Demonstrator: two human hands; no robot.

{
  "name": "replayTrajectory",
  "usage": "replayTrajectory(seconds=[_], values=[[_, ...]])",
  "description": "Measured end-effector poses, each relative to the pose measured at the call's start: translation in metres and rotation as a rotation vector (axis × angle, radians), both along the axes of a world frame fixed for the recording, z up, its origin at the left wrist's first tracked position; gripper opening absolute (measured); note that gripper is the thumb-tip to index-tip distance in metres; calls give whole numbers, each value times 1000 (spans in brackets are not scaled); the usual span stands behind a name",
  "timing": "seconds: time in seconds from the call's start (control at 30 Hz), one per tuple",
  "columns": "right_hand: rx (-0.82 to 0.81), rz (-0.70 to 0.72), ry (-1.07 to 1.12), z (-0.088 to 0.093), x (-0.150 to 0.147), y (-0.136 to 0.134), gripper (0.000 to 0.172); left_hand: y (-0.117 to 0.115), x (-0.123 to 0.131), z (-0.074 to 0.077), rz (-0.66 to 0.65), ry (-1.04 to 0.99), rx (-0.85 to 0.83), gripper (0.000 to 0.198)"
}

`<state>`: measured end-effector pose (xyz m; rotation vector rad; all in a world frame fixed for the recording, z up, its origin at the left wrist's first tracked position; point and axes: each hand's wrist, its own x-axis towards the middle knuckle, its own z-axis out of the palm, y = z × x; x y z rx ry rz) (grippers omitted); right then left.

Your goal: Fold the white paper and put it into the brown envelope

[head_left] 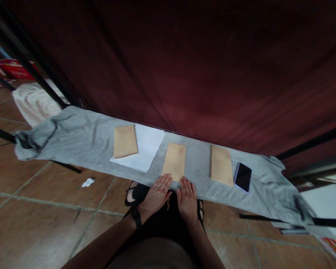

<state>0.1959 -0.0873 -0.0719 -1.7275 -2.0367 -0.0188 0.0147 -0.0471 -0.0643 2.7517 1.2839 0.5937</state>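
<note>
A brown paper envelope (174, 158) lies flat on the grey cloth in front of me. My left hand (158, 191) rests with outstretched fingers at its lower left corner. At the lower right corner lies my right hand (187, 197), palm down, fingers extended. Neither hand grips anything. To the left, a stack of brown envelopes (125, 142) partly covers white paper sheets (148, 144). Another stack of brown envelopes (221, 165) sits to the right, with a phone (243, 177) beside it.
The grey cloth (81, 134) covers a narrow bench-like surface against a dark red panel (184, 74). Black metal bars (319, 140) frame both ends. A crumpled white scrap (88, 182) lies on the tiled floor. A striped cloth (39, 101) hangs at far left.
</note>
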Motion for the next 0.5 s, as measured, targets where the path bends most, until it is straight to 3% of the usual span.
replayTrajectory(seconds=[0.23,0.5], values=[[-36,91,59,5,-34,11,48,1,-2,-9,19,67,2,61],[34,-8,7,-6,3,4,46,4,3,3,27,9,69,44]])
